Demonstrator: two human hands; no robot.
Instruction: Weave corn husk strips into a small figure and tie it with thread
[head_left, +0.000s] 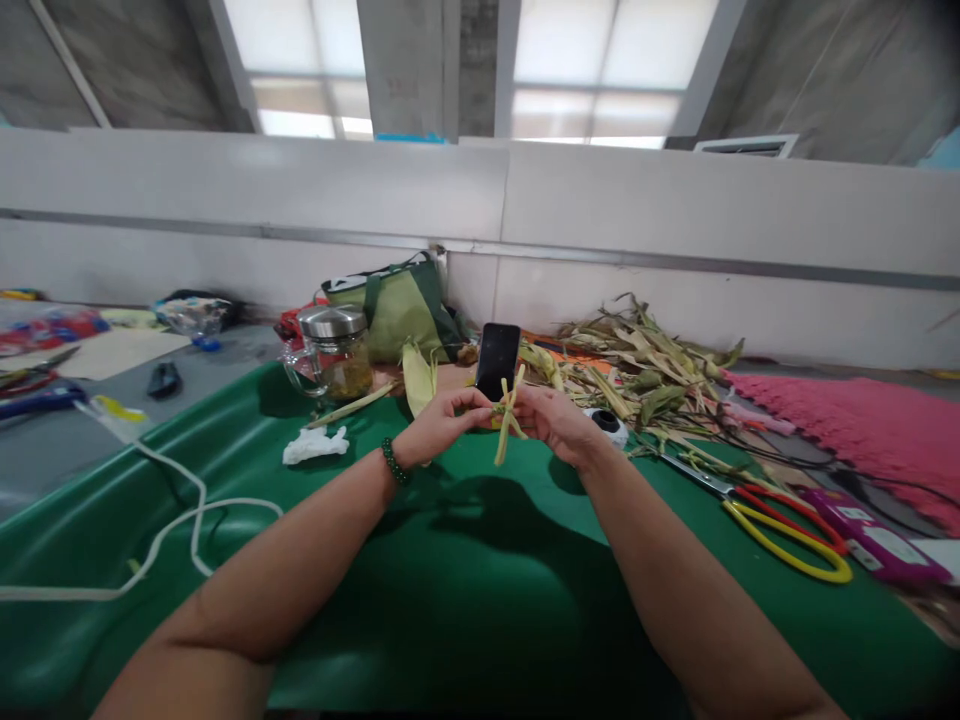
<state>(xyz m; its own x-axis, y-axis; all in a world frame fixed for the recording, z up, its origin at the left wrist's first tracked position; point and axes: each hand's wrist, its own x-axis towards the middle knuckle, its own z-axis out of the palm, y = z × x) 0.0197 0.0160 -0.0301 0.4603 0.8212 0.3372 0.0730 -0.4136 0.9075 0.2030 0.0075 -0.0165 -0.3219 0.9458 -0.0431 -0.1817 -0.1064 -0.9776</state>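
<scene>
Between my two hands, above the green mat, is a small knotted figure of corn husk strips, pale yellow-green with several ends sticking out. My left hand, a green bead bracelet on its wrist, pinches the figure's left side. The fingers of my right hand close on its right side. Just behind the husk strips a black smartphone stands upright. A broad pale corn husk lies beyond my left hand. The fine detail of the knot is too small to make out.
Large scissors with red and yellow handles lie at right, near a purple box. A heap of dry husks is at the back. At left stand a glass jug, a crumpled white tissue and a white cable.
</scene>
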